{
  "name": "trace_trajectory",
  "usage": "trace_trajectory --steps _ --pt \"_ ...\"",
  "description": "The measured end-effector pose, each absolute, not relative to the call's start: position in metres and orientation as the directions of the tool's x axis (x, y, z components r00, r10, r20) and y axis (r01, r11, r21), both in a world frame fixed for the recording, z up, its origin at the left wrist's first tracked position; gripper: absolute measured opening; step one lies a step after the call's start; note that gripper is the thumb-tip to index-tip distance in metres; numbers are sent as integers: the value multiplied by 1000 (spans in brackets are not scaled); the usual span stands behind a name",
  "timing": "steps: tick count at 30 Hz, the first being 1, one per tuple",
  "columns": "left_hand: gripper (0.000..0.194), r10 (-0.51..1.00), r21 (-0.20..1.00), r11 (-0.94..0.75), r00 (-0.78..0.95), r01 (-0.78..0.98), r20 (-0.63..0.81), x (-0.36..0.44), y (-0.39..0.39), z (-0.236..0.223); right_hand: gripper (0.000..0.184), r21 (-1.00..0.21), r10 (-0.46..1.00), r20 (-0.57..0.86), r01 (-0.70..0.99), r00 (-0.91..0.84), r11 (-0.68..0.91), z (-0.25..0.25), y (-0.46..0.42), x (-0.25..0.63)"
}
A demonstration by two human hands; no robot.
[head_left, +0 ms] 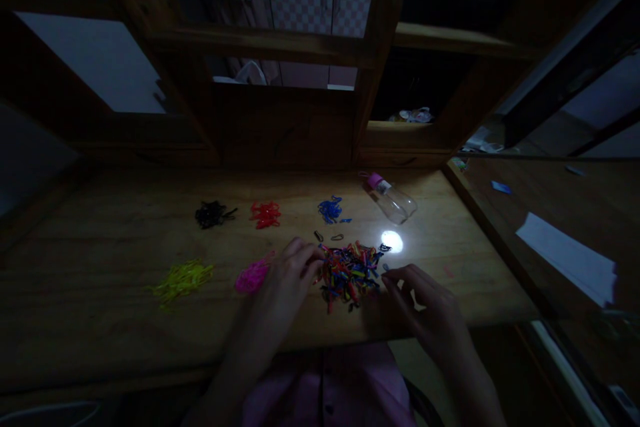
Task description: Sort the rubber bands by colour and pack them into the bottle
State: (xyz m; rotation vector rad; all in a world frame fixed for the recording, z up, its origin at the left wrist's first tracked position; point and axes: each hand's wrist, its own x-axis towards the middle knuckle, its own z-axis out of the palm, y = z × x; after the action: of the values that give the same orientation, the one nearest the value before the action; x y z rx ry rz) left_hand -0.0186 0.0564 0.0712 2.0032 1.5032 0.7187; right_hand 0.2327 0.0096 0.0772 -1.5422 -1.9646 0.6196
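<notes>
Here's the left hand at the left edge of a mixed heap of small, multicoloured, loop-shaped pieces, fingers curled and the thumb close to the index finger; whether a piece is between them, I can't tell. Over on the opposite side, the right hand sits just beside the heap, thumb and index fingertips nearly together, the other fingers bent. A small piece shows right by those fingertips, but I can't make out whether they grip it.

The heap lies on the pale brown wooden tabletop, in front of the person. Just beyond it, two dark loops lie apart, and past them a small blue pile. Leftward come a red pile and a black one; nearer, a pink pile beside the left hand, then a spread-out yellow pile. A clear bottle with a purple cap lies at far right.
</notes>
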Motion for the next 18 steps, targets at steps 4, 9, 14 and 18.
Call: trace_trajectory --steps 4,9,14,18 --pt "13 959 703 -249 273 667 81 -17 53 73 15 -665 972 145 709 -187 236 79 10 231" --pt "13 950 693 -261 307 672 59 -20 52 82 14 -669 968 159 700 -192 249 82 11 230" --pt "15 953 669 -260 297 696 61 -20 50 89 13 -675 966 164 692 -199 258 82 11 229" --pt "19 960 649 -264 261 713 104 -17 49 92 12 -676 966 155 691 -206 256 82 12 228"
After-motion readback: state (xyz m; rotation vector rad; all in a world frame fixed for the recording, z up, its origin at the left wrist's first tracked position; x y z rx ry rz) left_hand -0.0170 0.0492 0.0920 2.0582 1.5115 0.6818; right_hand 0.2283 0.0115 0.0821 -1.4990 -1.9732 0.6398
